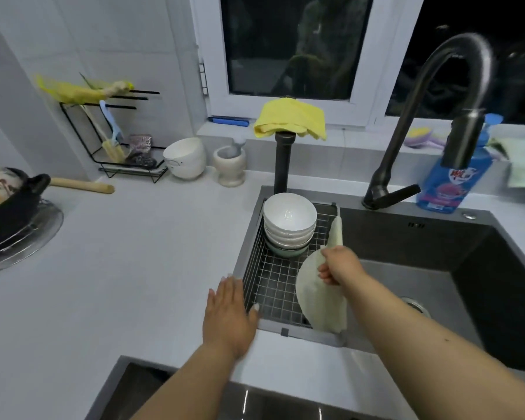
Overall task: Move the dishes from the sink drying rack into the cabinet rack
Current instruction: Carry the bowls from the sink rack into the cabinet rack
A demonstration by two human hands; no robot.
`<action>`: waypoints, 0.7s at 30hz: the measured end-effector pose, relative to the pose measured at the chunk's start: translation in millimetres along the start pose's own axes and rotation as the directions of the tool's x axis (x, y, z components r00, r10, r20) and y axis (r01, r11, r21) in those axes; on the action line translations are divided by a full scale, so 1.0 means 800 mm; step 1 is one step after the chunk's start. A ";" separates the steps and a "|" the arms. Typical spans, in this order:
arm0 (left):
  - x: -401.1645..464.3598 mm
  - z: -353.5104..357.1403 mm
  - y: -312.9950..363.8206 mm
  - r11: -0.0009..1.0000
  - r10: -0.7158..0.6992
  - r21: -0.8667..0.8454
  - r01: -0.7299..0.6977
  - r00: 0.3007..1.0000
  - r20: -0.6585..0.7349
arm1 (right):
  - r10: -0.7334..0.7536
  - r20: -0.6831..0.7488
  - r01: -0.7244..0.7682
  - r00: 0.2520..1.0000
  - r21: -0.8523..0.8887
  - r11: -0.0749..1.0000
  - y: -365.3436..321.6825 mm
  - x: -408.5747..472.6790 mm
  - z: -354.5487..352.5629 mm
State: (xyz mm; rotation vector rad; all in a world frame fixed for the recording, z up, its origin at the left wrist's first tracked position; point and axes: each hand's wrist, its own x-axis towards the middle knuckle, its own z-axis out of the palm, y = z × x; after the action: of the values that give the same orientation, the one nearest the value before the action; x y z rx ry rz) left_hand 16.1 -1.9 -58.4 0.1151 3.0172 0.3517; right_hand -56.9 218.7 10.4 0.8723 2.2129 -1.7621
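Right hand (341,265) grips one pale plate (319,301) on edge in the sink rack (270,283); bowl stack (288,225) at its far end; left hand (229,313) flat, fingers straight.

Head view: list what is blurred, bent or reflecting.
Head view: the faucet top is smeared by motion blur; wide-angle distortion bows the window frame and counter; the dark window glass mirrors a dim figure; the right hand gripping the plate and the left hand look soft.
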 end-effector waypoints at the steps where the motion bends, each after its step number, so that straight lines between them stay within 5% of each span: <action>1: 0.005 0.004 -0.003 1.000 0.015 0.021 -0.015 1.000 -0.011 | 0.009 -0.005 -0.009 1.000 -0.014 1.000 -0.009 0.012 0.006; 21: 0.026 0.012 -0.011 0.998 0.061 -0.009 -0.061 0.997 -0.052 | -0.111 -0.224 -0.024 0.968 -0.524 0.851 -0.082 0.127 0.058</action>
State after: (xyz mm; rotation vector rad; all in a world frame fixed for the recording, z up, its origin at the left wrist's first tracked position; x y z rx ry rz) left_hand -3.7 -6.3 -71.9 0.2008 3.0673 0.3821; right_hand -184.7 200.1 2.7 0.9433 2.6914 -0.9952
